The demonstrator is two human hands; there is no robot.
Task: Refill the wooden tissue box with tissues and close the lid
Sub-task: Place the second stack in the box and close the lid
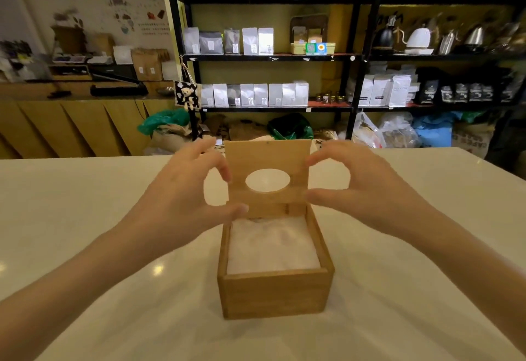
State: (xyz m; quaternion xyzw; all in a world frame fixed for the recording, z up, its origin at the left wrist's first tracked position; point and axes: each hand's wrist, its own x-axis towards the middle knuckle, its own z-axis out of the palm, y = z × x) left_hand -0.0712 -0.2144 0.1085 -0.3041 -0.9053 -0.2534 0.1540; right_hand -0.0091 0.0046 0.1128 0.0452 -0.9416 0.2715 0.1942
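The wooden tissue box [274, 293] is set square on the white table, near edge facing the camera. It's a plain light-brown cube, open on top, and it's packed nearly to the rim with white tissues [271, 248]. The lid [267, 161] is stood upright at the far edge, hinged there, with an oval hole cut through the middle. It's flanked on both sides by fingertips.

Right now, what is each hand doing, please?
Left hand: open, fingers curled at the left edge of the raised lid; a firm grip cannot be told.
Right hand: the same, at the right edge.
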